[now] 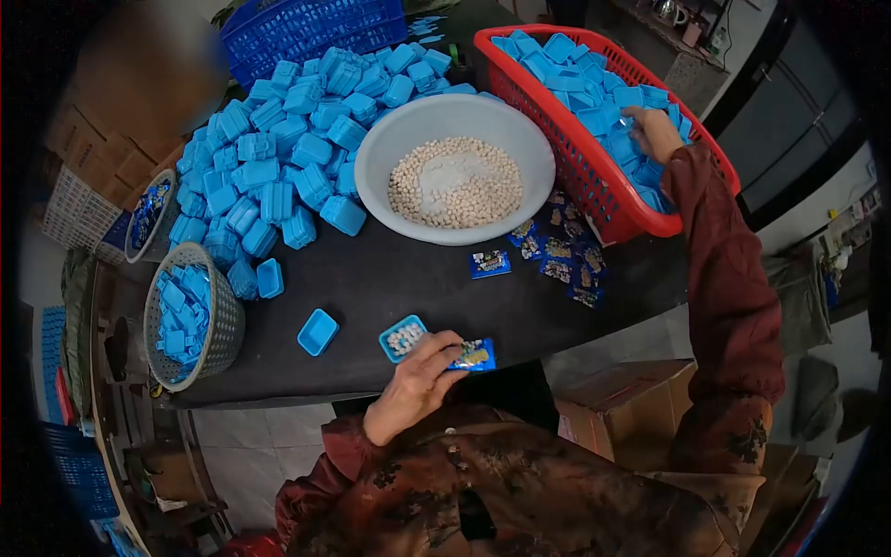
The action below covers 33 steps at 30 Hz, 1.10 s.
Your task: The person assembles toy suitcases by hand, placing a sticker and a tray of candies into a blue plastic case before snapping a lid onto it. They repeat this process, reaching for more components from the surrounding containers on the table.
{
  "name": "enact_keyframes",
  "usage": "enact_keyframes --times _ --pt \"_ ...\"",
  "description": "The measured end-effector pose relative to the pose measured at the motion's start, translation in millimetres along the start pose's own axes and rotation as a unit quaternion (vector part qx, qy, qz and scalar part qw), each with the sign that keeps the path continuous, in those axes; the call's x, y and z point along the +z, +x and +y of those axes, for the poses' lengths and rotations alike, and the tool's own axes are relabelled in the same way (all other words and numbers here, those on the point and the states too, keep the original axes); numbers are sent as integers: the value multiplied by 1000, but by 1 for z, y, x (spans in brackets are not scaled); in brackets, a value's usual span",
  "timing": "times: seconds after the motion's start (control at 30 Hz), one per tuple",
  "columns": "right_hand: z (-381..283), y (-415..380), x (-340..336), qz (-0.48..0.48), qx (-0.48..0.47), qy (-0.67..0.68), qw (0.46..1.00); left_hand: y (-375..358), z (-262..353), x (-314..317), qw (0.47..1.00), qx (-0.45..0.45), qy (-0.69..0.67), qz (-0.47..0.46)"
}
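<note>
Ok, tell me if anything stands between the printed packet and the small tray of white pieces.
Only the fingers of the left hand do: they hold the printed packet right of the small tray and overlap its edge in this view. Nothing else visible lies between packet and tray.

Blue patterned packet [478, 356], light-blue tray [387, 349], red basket [661, 224]

1. Right hand [657, 135]: fingertips in among blue pieces [566, 84]; can't tell what they pinch.
2. Left hand [418, 381] hides part of the packet [478, 356]; print too small for me.
3. Blue crate [306, 35]: cut by top edge.
4. Upper-left patch [172, 56] blurred; I can't identify it.
</note>
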State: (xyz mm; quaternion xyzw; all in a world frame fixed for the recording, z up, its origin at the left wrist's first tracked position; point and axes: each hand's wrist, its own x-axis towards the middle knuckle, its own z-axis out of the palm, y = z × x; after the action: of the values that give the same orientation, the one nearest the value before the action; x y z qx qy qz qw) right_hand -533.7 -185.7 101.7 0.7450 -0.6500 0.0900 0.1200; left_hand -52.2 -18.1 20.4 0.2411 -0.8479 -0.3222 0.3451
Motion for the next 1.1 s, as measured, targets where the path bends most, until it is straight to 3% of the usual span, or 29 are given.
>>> enact_keyframes --times 0.07,0.13,0.2,0.3,0.43,0.57,0.63,0.67,0.73,0.87,0.97,1.03,1.1 --pt "3 -5 -9 47 50 72 995 0 -10 -6 999 -28 33 23" --pt "-2 -11 -19 27 79 78 994 2 -19 -12 995 -18 77 58" --pt "-6 -15 -25 105 122 137 977 3 -15 -17 992 -19 102 73" --pt "-1 -18 -36 137 97 223 960 1 -3 -22 987 -52 64 135" --pt "-5 -29 -30 80 109 130 982 -4 3 -19 988 -46 46 141" --pt "-34 -42 -26 84 103 88 987 -10 3 -14 987 -36 54 144" --pt "-49 -47 -29 51 31 47 997 -11 5 -15 988 -41 61 138" --pt "-54 -48 -32 51 32 47 997 -11 6 -15 988 -41 60 137" --pt "-61 -50 -42 -38 26 75 996 -13 6 -14 988 -42 59 135" --pt "-57 -61 -56 -31 -3 198 980 -12 6 -16 986 -59 11 155" --pt "-34 -58 -54 191 92 105 972 -13 0 -17 982 -70 -6 174" --pt "-54 -63 -70 259 30 117 958 -14 -3 -18 976 -70 -17 204" --pt "-112 -81 -83 104 -13 266 958 -14 0 -21 972 -72 -12 223"
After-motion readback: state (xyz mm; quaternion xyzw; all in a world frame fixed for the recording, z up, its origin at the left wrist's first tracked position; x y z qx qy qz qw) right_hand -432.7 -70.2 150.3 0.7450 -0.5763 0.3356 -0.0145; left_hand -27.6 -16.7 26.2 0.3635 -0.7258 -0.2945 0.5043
